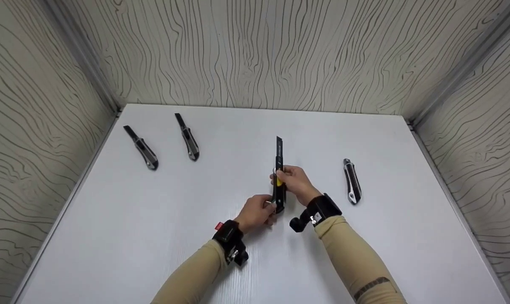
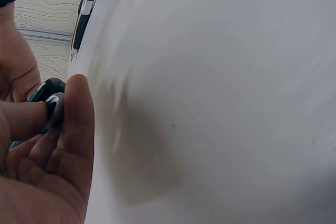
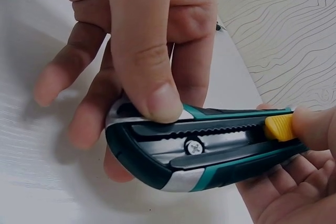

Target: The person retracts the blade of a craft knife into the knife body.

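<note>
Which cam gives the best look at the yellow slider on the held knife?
Right wrist: the yellow slider sits close up on the knife, a fingertip against it. Head view shows only a small yellow patch between the hands. Left wrist shows just the knife's end, no slider.

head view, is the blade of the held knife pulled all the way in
No, the knife held by both hands shows a long dark blade sticking out past the right hand, pointing away.

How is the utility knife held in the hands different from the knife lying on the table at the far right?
The green-and-black utility knife with the yellow slider is gripped by both hands, blade extended; the black-and-silver utility knife lies flat on the white table, untouched, showing no extended blade. Both are slim snap-off style cutters lying roughly lengthwise, away from the person.
</note>
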{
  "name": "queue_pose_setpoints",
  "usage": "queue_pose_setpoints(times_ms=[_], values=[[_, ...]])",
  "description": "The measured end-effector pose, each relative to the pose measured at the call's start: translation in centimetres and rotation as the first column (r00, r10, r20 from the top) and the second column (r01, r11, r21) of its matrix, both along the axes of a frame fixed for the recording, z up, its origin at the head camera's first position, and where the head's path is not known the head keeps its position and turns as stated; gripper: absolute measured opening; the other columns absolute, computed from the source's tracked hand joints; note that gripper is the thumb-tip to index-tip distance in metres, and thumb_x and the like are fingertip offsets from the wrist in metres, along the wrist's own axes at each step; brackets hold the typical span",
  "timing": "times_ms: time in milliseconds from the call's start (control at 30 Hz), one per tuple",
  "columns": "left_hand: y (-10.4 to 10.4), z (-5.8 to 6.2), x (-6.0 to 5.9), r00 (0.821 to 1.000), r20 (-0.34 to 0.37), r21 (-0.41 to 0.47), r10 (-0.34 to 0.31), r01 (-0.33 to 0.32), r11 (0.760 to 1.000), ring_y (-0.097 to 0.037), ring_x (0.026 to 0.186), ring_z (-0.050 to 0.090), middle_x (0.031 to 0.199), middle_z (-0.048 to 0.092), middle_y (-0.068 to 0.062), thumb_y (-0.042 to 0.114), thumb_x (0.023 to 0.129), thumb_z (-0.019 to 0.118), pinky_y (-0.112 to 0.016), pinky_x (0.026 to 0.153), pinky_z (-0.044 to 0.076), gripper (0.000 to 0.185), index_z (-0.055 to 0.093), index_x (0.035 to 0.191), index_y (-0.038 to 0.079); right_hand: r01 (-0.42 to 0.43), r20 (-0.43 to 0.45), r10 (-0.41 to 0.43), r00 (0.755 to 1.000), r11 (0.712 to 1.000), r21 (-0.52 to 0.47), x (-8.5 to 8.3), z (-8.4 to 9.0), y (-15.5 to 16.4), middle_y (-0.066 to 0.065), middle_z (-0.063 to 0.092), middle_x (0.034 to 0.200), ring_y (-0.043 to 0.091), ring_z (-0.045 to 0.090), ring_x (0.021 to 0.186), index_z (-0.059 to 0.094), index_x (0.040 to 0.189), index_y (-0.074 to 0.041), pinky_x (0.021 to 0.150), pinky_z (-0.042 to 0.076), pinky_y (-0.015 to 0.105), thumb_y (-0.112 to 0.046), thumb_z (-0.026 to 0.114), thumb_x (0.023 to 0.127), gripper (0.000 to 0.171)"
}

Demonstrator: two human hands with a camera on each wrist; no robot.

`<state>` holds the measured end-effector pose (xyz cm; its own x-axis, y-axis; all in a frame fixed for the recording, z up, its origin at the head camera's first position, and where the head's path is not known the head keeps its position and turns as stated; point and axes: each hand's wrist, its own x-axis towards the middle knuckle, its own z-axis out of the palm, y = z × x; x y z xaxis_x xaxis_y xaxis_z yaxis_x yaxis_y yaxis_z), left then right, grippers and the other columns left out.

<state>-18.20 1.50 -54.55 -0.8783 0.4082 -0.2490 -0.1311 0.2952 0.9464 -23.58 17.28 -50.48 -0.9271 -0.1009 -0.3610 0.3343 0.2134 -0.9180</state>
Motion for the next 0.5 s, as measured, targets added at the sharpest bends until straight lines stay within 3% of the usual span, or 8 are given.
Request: queue_pose_setpoints(times_ms=[500], values=[[0.06,-0.15,0.15,1.0,0.003,0.028,0.011,-0.011,1.0,-0.015,0.059,0.062,0.083,0.071,-0.021,0.007,0.098,0.052,-0.031,0.057,0.058,0.021,0.062,0.114,-0.002,0.002,0.006,-0.002,1.0,1.0,0.003,-0.14,-0.25,0.1,0.017,0.069,0.118,0.014,0.068,0.096,0.056,0.126,0.004,0.084,0.054,0.028,-0.011,0.05,0.1,0.03]])
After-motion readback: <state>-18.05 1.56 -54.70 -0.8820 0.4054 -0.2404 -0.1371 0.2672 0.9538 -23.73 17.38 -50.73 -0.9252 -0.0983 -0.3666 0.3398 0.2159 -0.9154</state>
